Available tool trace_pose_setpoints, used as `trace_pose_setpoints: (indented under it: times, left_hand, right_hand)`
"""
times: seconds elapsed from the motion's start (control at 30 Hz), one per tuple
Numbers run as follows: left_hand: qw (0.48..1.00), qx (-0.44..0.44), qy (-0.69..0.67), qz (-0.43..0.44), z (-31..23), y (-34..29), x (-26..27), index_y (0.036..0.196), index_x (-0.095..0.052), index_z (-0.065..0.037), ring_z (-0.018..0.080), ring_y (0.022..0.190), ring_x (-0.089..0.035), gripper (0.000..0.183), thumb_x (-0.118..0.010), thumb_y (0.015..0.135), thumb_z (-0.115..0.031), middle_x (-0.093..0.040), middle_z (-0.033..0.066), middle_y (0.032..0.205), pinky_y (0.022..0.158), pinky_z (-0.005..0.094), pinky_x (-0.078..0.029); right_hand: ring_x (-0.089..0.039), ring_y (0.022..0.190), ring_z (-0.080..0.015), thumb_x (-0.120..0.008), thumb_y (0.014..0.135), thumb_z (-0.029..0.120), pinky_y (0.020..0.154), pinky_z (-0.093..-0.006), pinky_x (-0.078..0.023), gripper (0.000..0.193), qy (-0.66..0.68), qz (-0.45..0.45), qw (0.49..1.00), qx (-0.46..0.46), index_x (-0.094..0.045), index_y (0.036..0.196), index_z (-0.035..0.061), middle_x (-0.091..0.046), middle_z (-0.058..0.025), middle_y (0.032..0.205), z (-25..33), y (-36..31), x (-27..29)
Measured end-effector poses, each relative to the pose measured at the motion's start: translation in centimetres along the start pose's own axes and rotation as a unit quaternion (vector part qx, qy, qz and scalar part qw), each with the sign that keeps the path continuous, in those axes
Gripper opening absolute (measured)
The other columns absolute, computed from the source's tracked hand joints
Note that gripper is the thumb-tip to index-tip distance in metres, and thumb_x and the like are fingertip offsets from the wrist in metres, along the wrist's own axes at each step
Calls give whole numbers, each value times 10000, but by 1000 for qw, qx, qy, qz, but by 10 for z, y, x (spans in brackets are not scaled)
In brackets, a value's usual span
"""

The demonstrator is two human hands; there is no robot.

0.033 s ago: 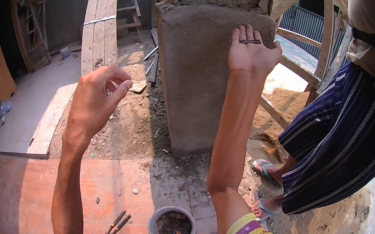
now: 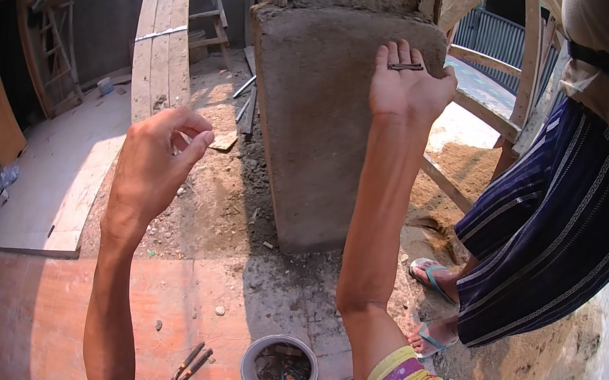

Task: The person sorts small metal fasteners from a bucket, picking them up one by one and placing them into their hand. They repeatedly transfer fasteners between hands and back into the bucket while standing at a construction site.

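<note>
Rods (image 2: 406, 67), dark, across upturned right fingers (image 2: 403, 50)

Left hand (image 2: 160, 162): hovering half-curled
Right hand (image 2: 413, 91): holding dark pieces (image 2: 406, 67) on its upturned palm
Pliers (image 2: 181, 376): lying near the bucket (image 2: 248, 378)
Co-worker (image 2: 555, 232): standing at right

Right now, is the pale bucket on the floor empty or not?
Not empty: dark pieces lie inside the bucket; their depth is unclear.
</note>
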State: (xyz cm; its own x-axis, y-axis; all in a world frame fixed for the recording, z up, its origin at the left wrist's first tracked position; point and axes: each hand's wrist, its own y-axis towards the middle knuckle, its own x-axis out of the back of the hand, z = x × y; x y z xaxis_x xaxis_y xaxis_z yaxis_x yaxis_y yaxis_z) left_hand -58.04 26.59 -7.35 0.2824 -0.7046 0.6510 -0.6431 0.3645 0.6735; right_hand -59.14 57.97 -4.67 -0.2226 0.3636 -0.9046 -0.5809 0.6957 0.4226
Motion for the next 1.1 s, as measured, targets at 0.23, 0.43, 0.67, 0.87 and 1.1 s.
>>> trace_pose_setpoints:
  times: [0.23, 0.43, 0.67, 0.87, 1.1]
  left_hand:
    - [1000, 20, 7, 21, -2, -2, 0, 1064, -798, -19, 130, 788, -667, 152, -777, 970, -138, -795, 56, 957, 736, 315, -572]
    - [1000, 11, 5, 25, 2, -4, -1, 1045, -796, -32, 182, 768, -707, 155, -788, 949, -154, -790, 98, 946, 748, 353, -586]
    - [998, 30, 10, 50, 4, -4, -1, 1068, -792, -6, 150, 796, -712, 166, -778, 970, -140, -795, 77, 940, 751, 331, -575]
    - [998, 30, 4, 54, 6, -4, -2, 1071, -787, -12, 161, 823, -726, 172, -780, 970, -151, -792, 95, 930, 773, 342, -578]
    - [997, 35, 7, 69, 7, -4, -1, 1070, -785, -15, 174, 838, -730, 179, -779, 971, -164, -793, 99, 926, 804, 359, -583]
  right_hand:
    - [-54, 1663, -351, -268, 1099, 593, 1356, -446, -97, 925, 12, 7, 1000, -1, 34, 1683, -57, -52, -258, 1769, 1, -2, -3]
    - [-55, 1663, -353, -270, 1099, 598, 1355, -452, -100, 931, 5, 12, 1000, -2, 36, 1682, -61, -55, -265, 1766, 6, 0, -1]
    - [-54, 1663, -353, -279, 1090, 618, 1354, -449, -106, 955, 4, 20, 1000, 2, 40, 1682, -60, -40, -262, 1769, 8, 4, 4]
    - [-54, 1662, -359, -273, 1092, 613, 1354, -448, -111, 949, 2, 38, 999, -3, 40, 1681, -63, -36, -262, 1769, 6, 3, 6]
    - [-62, 1659, -365, -267, 1098, 597, 1354, -455, -121, 931, -3, 44, 999, -15, 21, 1678, -72, -57, -262, 1762, 3, 3, 5]
